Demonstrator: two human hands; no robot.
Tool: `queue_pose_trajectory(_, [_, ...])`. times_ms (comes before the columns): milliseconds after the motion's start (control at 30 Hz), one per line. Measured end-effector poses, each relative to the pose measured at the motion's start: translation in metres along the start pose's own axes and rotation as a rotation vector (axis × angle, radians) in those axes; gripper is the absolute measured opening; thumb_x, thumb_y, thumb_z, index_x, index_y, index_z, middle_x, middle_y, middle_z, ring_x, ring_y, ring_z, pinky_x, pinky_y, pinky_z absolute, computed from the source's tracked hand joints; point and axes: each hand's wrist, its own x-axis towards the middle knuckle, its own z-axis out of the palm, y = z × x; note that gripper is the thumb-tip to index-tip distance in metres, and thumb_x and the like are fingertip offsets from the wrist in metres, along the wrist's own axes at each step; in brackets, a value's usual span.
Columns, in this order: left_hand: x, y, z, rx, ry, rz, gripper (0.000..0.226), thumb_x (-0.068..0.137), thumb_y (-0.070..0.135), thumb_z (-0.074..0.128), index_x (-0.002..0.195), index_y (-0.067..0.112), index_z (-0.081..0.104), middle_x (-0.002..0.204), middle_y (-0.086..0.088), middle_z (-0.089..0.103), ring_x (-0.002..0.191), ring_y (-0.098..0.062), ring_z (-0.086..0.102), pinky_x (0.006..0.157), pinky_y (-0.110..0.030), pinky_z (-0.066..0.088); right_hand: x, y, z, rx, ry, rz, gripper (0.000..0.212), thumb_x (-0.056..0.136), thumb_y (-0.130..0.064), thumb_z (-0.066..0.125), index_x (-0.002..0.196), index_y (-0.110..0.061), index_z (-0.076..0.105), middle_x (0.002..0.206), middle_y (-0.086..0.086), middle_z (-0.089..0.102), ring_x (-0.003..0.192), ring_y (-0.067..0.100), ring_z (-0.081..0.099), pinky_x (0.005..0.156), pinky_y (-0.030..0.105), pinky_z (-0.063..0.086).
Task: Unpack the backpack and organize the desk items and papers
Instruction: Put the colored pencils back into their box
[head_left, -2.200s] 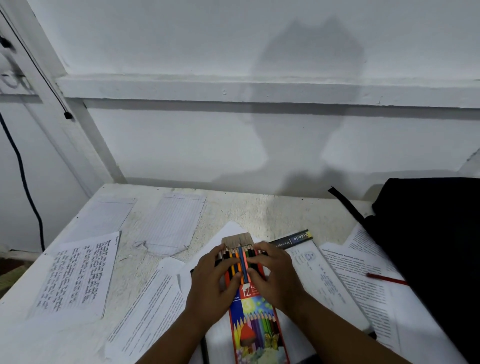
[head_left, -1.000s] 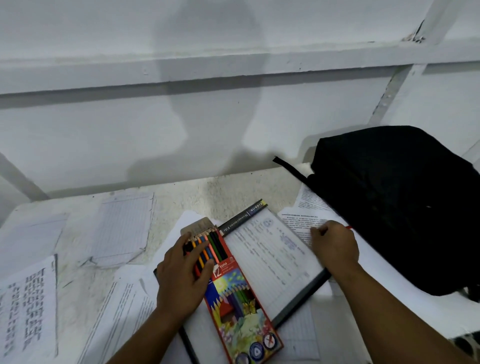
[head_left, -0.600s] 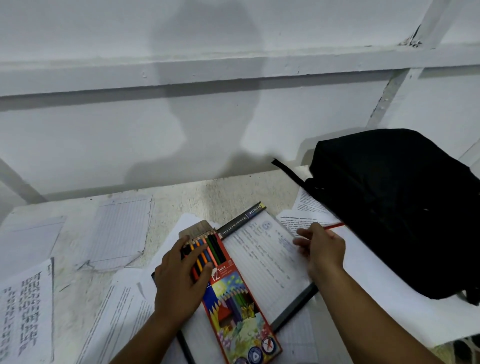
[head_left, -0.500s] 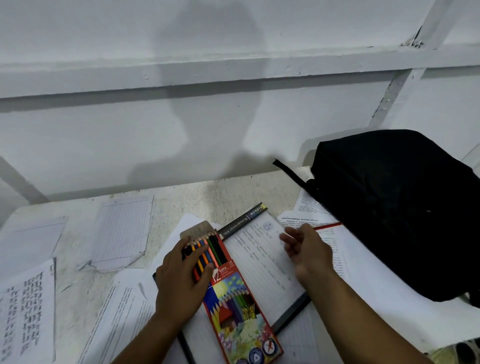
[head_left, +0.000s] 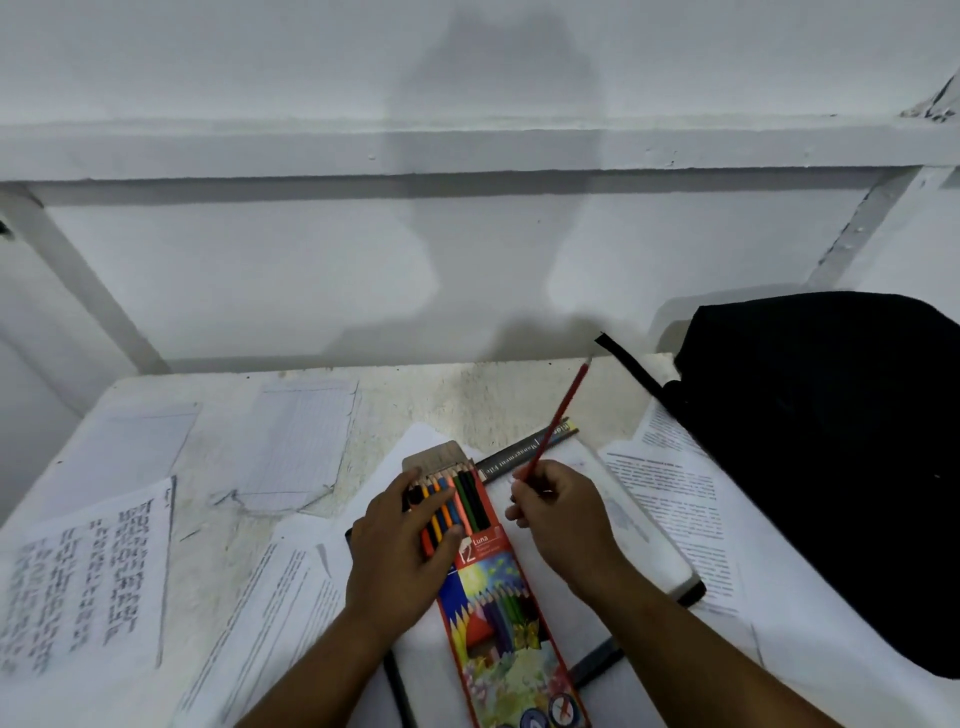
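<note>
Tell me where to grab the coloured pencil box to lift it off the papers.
Grip the coloured pencil box across its long side edges at the printed middle, coming from above. It lies flat and narrow; the open top, where the left hand presses the pencils, would spill them.

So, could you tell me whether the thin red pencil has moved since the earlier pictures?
Yes. The thin red pencil has left the papers beside the black backpack; the right hand holds it by the pencil box.

The black fabric backpack (head_left: 831, 457) is cut off by the right edge. The red cardboard box of coloured pencils (head_left: 498, 618) runs off the bottom edge left of it, its upper left hidden under the left hand (head_left: 400, 551). Handwriting on the white paper sheet (head_left: 88, 577) far left is blurred, unreadable.
</note>
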Motion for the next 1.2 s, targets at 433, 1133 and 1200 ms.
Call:
queue_pose_trajectory(433, [-0.003,-0.002,0.0,-0.184,0.044,-0.025,0.049,0.088,0.062,0.052,0.132,0.042,0.059,0.152,0.011,0.042,0.135,-0.007,0.042,0.108,-0.046,0.042,0.019,0.005,0.029,-0.244,-0.153,-0.301,0.043,0.09,-0.02,0.068,0.127,-0.027,0.049,0.101,-0.009,0.071,0.082,0.003,0.068,0.071,0.018,0.057])
queue_pose_trajectory(1133, [-0.004,-0.003,0.002,-0.234,0.083,-0.062,0.036,0.086,0.057,0.06,0.121,0.047,0.06,0.148,0.019,0.042,0.132,-0.004,0.044,0.105,-0.051,0.043,0.038,0.024,0.045,-0.497,-0.232,-0.58,0.024,0.088,-0.02,0.07,0.112,-0.014,0.073,0.101,0.005,0.059,0.087,0.007,0.051,0.071,0.001,0.031])
queue_pose_trajectory(1200, [-0.004,-0.004,0.003,-0.24,0.083,-0.062,0.037,0.086,0.057,0.06,0.121,0.048,0.058,0.148,0.019,0.042,0.132,-0.005,0.044,0.104,-0.051,0.043,0.04,0.03,0.041,-0.501,-0.272,-0.604,0.025,0.09,-0.024,0.069,0.112,-0.013,0.072,0.105,0.005,0.058,0.089,0.007,0.053,0.074,0.002,0.036])
